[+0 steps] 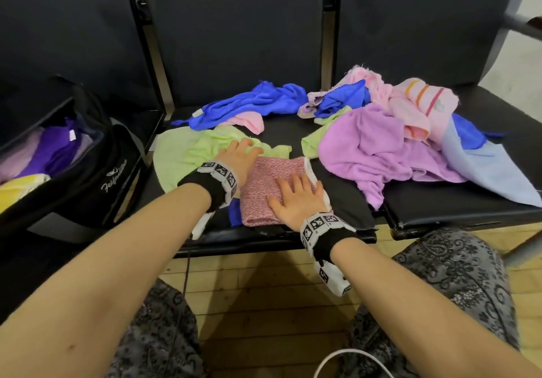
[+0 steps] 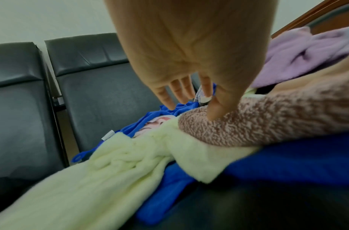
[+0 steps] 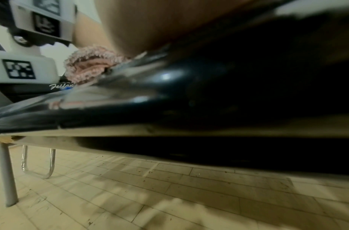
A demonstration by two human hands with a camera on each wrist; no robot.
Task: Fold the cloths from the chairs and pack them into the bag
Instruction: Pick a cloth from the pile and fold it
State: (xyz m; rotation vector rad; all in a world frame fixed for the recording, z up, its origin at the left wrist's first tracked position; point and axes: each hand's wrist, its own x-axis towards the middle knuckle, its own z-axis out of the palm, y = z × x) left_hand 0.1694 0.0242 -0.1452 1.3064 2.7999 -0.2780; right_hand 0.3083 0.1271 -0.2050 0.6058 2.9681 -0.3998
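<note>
A folded pink speckled cloth (image 1: pixel 264 184) (image 2: pixel 278 118) (image 3: pixel 86 66) lies at the front of the middle chair seat (image 1: pixel 346 199). My right hand (image 1: pixel 296 199) lies flat on it, fingers straight and spread. My left hand (image 1: pixel 240 155) (image 2: pixel 189 93) rests at its far left corner with fingers extended, the thumb touching the pink cloth, over a light green cloth (image 1: pixel 181 155) (image 2: pixel 110 163). In the right wrist view only the heel of the right hand shows. A black bag (image 1: pixel 88 172) stands open on the left chair with purple and yellow cloths inside.
Loose cloths cover the seats: blue (image 1: pixel 246 105), lilac (image 1: pixel 372 149), pink striped (image 1: pixel 419 105), pale blue (image 1: pixel 484 169). A blue cloth (image 2: pixel 287 161) lies under the pink one. Black chair backs (image 1: pixel 234 26) stand behind. Wooden floor (image 1: pixel 264 304) and my patterned trousers are below.
</note>
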